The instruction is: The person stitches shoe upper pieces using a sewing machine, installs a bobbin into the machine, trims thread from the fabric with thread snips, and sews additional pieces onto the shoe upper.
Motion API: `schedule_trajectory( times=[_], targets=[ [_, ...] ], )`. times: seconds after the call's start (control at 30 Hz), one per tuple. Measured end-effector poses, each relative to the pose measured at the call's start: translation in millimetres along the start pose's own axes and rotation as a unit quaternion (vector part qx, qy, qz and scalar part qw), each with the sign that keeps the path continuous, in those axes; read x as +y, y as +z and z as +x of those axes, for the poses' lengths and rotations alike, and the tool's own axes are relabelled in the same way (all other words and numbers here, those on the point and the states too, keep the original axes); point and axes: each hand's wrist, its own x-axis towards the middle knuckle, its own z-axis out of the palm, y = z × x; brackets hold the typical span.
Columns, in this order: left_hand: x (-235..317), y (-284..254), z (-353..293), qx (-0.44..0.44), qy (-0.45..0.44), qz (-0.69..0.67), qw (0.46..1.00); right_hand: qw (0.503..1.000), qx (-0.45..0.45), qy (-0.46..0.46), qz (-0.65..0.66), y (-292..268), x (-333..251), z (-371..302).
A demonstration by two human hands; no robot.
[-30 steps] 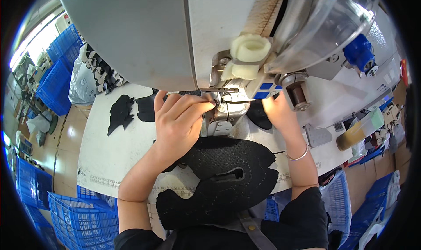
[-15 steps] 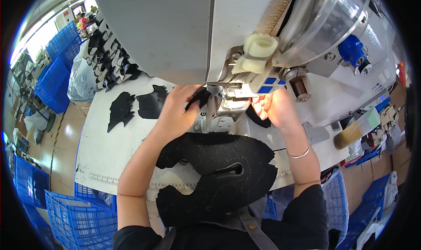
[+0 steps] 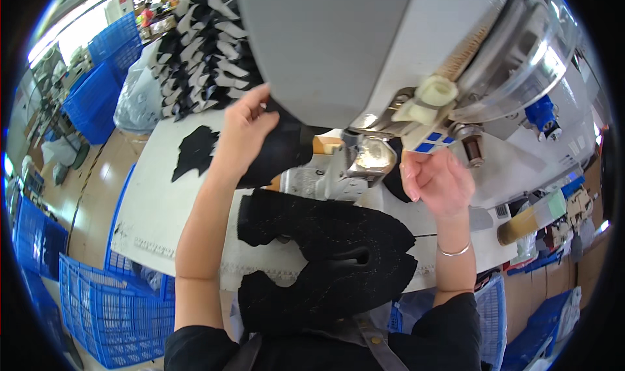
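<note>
My left hand (image 3: 246,131) reaches to the left side of the sewing machine's grey head (image 3: 325,45). Thumb and fingers close around the upper edge of a black fabric piece (image 3: 280,151) that extends toward the metal stitching arm (image 3: 371,157). To the right of that arm, my right hand (image 3: 439,182) is held with curled fingers. Its fingertips are close to a black piece (image 3: 394,183), and whatever they may grip is hidden. A larger black shaped textile part (image 3: 325,247), with a slot in it, lies over the table's front edge against my body.
A jagged black cutout (image 3: 195,153) lies on the white table (image 3: 146,208). Behind it stand rows of black-and-white pieces (image 3: 208,52). Blue crates (image 3: 111,312) line the left floor. A clear curved guard (image 3: 527,65) and a thread spool (image 3: 471,151) are at right.
My left hand has moved up and away from the stitching point, and more of the black piece shows. My right hand has shifted slightly right and down. The view has turned, too.
</note>
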Motion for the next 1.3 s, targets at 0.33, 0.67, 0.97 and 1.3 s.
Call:
schedule_trajectory(
  times=[0.33, 0.67, 0.97, 1.3],
  targets=[
    [81, -83, -47, 0.107, 0.056, -0.120, 0.985, 0.759, 0.029, -0.120, -0.639, -6, 13, 6],
    [107, -90, -109, 0.157, 0.141, -0.048, 0.976, 0.899, 0.065, -0.012, -0.434, -63, 23, -6],
    [107, -84, -133, 0.160, 0.382, 0.472, 0.778, 0.574, 0.046, -0.222, -0.787, -25, -20, -36],
    [38, -4, -181, -0.357, 0.450, 0.359, 0.736, 0.393, -0.138, -0.205, -0.886, 26, -13, 11]
  ],
)
